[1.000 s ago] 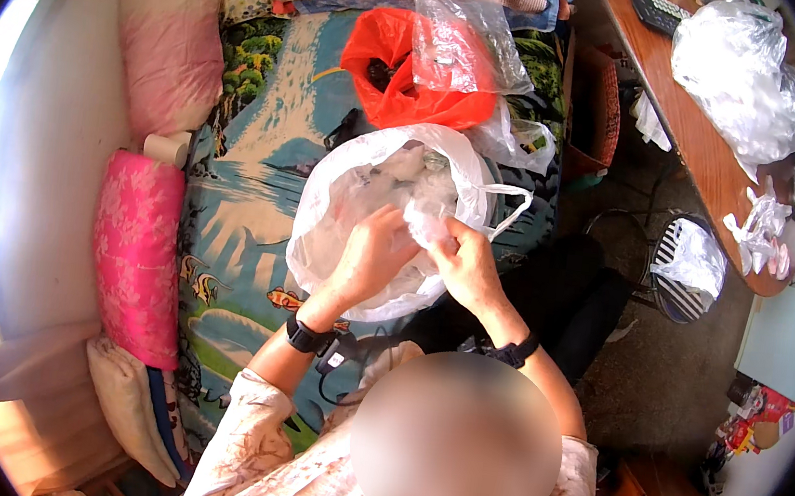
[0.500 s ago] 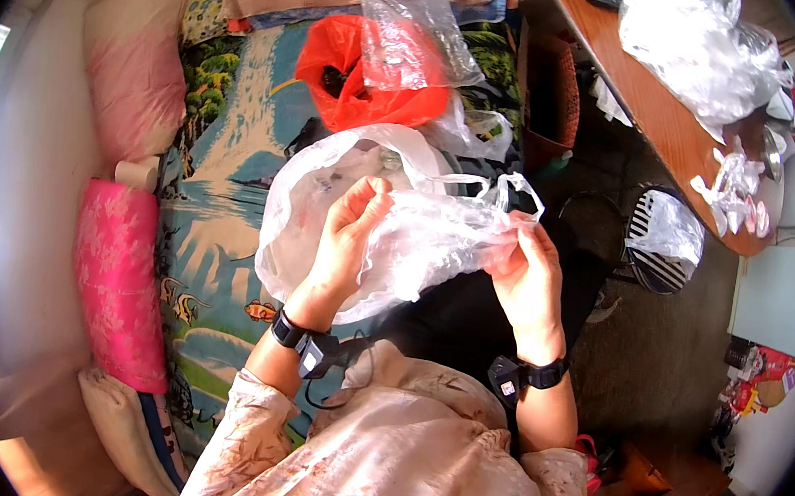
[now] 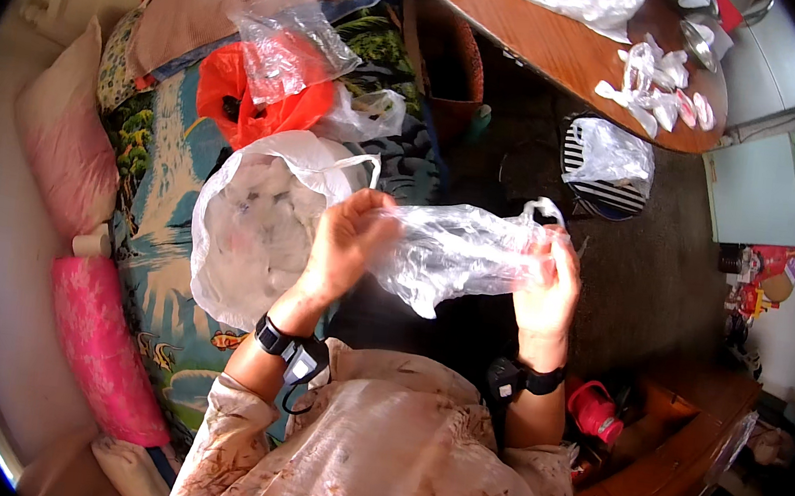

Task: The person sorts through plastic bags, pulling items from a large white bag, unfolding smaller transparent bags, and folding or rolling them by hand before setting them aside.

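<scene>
A thin, clear plastic bag is stretched sideways between my two hands, its folds gathered lengthwise. My left hand pinches one end, its fingers slightly blurred. At the other end my right hand grips the bag near its white handle loops, which stick up above the fingers. Just left of my left hand, a large white plastic bag stands wide-mouthed on the bed, with crumpled pale plastic inside. Beyond it lies a red plastic bag with something dark in it. A crinkled clear bag rests across the red one.
The bed has a patterned sheet, pillows and a pink bolster. A wooden table at the far right bears knotted plastic bags. Below it are a striped stool with clear plastic on top and a reddish basket.
My view has turned right, so the bed things sit further left. The clear bag has come away from over the white bag and is drawn out straighter between my hands.
</scene>
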The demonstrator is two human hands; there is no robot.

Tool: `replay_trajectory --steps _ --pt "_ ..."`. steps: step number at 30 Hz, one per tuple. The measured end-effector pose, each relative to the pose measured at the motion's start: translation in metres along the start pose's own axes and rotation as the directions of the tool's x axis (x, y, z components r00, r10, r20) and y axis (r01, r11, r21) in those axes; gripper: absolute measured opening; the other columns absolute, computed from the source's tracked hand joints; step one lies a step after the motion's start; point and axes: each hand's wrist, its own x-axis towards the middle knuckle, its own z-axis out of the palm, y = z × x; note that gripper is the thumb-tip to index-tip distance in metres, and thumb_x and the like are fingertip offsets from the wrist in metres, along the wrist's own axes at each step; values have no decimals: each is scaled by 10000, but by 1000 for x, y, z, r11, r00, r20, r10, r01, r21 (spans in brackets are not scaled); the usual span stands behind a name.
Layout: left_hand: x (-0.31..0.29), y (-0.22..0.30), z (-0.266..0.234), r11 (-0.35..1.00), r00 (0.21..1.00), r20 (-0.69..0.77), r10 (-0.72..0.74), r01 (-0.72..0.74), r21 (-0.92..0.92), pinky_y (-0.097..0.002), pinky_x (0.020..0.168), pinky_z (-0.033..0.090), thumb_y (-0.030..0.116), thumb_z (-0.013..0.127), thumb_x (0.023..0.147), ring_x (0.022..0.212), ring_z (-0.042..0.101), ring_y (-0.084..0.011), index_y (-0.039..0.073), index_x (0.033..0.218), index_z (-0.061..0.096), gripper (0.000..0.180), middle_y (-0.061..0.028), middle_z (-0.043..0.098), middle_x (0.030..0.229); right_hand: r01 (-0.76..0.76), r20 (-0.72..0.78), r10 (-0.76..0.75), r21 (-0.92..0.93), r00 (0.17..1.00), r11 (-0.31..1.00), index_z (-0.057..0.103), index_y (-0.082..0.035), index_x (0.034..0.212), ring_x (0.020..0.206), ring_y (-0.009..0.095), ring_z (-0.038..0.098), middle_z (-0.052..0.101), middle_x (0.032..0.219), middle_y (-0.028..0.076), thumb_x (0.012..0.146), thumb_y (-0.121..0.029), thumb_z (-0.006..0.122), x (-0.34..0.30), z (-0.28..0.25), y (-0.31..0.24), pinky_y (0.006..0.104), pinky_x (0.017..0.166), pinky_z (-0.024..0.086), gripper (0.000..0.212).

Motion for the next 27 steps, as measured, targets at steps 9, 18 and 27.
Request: replay_trajectory --steps 9,18,27 --pt "21 -20 10 962 986 -163 -22 -23 -271 -176 585 390 197 652 985 638 521 -16 33 914 690 183 47 648 770 -237 379 185 96 907 967 568 -14 1194 444 37 280 293 537 -90 1042 -209 462 -16 -59 -45 222 479 321 269" --pt "25 -28 28 988 952 -280 122 -144 -59 -187 544 333 229 606 1017 609 421 -5 55 887 674 228 100 542 710 199 -63 -280 -556 958 807 563 -1 1255 820 116 552 590 904 35 990 -171 572 -13 -88 -50 294 840 463 315" --pt "16 -49 45 993 981 -191 38 -58 -102 -235 550 500 187 544 1039 598 618 -111 41 1030 604 158 -49 679 839 33 64 21 -737 998 675 517 -14 1171 794 118 613 596 1079 88 882 -151 755 -39 -55 35 247 674 514 400"
